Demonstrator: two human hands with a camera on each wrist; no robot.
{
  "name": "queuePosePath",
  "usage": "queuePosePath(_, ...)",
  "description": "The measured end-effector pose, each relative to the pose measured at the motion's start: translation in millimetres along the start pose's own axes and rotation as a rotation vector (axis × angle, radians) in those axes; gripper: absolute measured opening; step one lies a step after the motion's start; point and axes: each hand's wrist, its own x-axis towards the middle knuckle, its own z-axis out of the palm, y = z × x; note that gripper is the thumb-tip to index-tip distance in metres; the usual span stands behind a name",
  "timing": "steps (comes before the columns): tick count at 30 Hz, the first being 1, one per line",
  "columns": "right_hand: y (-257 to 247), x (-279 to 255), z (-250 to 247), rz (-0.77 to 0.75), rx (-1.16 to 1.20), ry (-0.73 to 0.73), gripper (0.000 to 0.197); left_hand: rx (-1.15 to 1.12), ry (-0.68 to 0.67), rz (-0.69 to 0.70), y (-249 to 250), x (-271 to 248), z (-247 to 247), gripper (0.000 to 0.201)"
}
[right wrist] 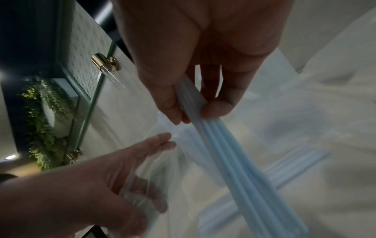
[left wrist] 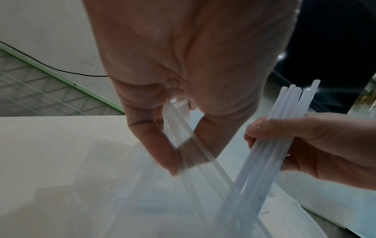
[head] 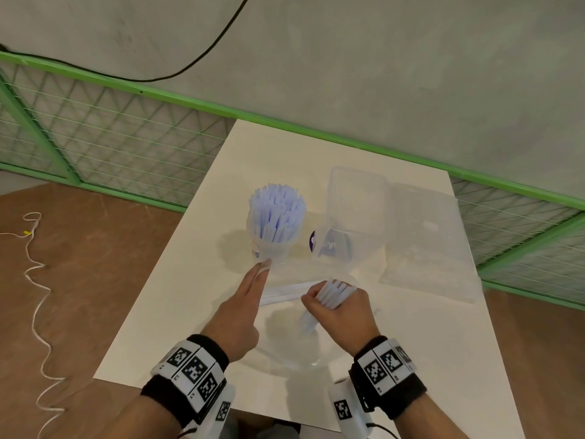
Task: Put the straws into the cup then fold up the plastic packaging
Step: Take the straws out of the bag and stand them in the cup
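**Two hands pulling straws out of a clear plastic bag on a white table**

Seen from the head camera, a white table (head: 177, 280) fills the middle of the frame. At lower centre, the right hand (head: 340, 315) is closed around a small bundle of pale blue-white straws (head: 335, 294), gripping them between thumb and fingers. The lower ends of the straws still sit inside the clear plastic packaging (head: 294, 353), which spreads over the table between the two wrists. A few more straws (head: 278, 294) lie flat across the table just above the hands.

The left hand (head: 243, 312), left of centre, pinches the edge of the packaging with its thumb and extended fingers, holding the bag's mouth up.

Above the left hand's fingertips stands a clear cup (head: 272, 245), already packed with upright straws. To its right, a clear plastic box (head: 356, 198) sits on the table, with another flat clear bag (head: 427, 242) beside it at the right.
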Motion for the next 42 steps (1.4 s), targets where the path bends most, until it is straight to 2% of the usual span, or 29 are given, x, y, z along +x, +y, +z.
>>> queuePosePath(2,1,-1,-4,0.021,-0.021,-0.036,0.015,0.000,0.002,-0.010,1,0,-1,0.110)
queuePosePath(5,10,2,-5,0.043,-0.177,-0.085,0.040,0.002,0.007,-0.005,4,0,-1,0.110)
queuePosePath(7,11,7,-8,0.039,-0.264,-0.100,0.047,0.004,0.001,-0.012,4,-1,-2,0.109)
queuePosePath(10,-11,16,-22,-0.022,-0.284,-0.121,0.032,0.009,-0.005,-0.023,5,-1,-2,0.110)
queuePosePath(14,-72,46,-55,-0.149,-0.087,-0.092,0.011,0.025,-0.019,-0.041,6,-2,-4,0.109)
queuePosePath(16,-104,62,-65,-0.174,-0.011,-0.054,0.015,0.015,-0.027,-0.048,6,-2,-4,0.110)
queuePosePath(20,-146,88,-62,-0.229,0.031,-0.040,0.008,0.011,-0.020,-0.030,5,-3,-5,0.108)
queuePosePath(26,-156,124,-44,-0.258,-0.129,-0.023,0.013,0.031,-0.031,-0.036,7,-7,-6,0.107)
queuePosePath(30,-144,130,-23,-0.295,-0.282,-0.045,0.017,0.038,-0.044,-0.047,10,-8,-6,0.107)
queuePosePath(32,-133,129,-10,-0.340,-0.274,-0.048,0.020,0.047,-0.043,-0.056,12,-9,-6,0.107)
queuePosePath(34,-117,128,4,-0.395,-0.309,-0.045,0.029,0.047,-0.047,-0.060,12,-9,-6,0.107)
queuePosePath(38,-102,124,7,-0.367,-0.388,-0.080,0.076,0.042,-0.050,-0.053,11,-11,-7,0.108)
queuePosePath(40,-106,120,-2,-0.328,-0.295,-0.066,0.100,0.036,-0.049,-0.051,10,-11,-8,0.108)
queuePosePath(42,-111,112,-12,-0.383,-0.136,0.005,0.107,0.028,-0.049,-0.053,9,-11,-8,0.107)
